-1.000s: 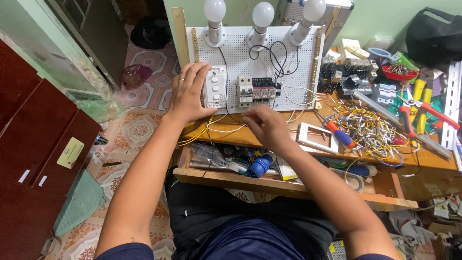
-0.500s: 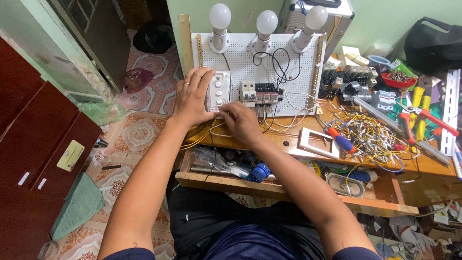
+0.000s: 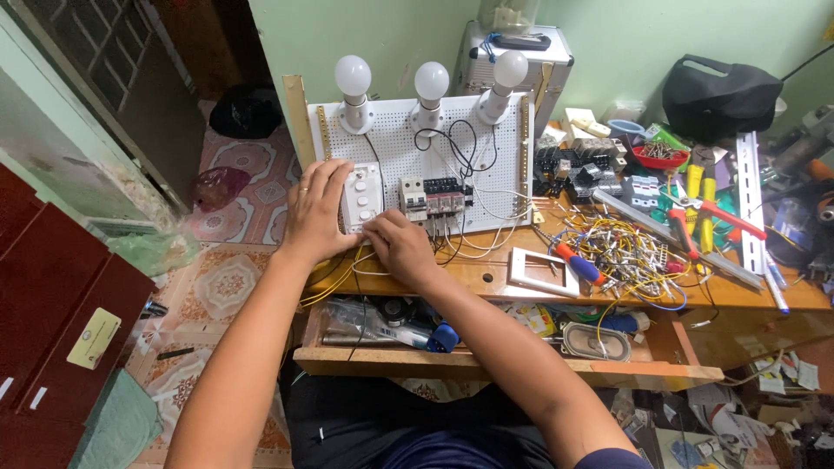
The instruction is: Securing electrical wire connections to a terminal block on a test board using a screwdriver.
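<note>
Switch plate (image 3: 361, 196), white, several round buttons, sits low on the left of the white pegboard (image 3: 486, 165), which stands tilted back on the desk (image 3: 486, 280). Left hand (image 3: 316, 211) lies flat over the plate's left edge, fingers together, pressing rather than clamped; ring on one finger. Right hand (image 3: 401, 247) is just right of and below that grip, fingertips curled in at the plate's lower right corner, touching it or the yellow wires (image 3: 334, 276) coming out beneath; cannot tell which, or whether anything is pinched. Just right of both grips: a row of breakers (image 3: 433, 196) on the board, black cables looping above them. Above the grips, three white bulbs (image 3: 431, 81) in sockets along the board's top edge. Further right on the desk: white cover frame (image 3: 545, 271), a screwdriver with orange and blue handle (image 3: 578, 262), a tangle of wire offcuts (image 3: 627, 254), red-handled pliers (image 3: 695, 217). Below the grips, an open drawer (image 3: 486, 365) full of clutter.
</note>
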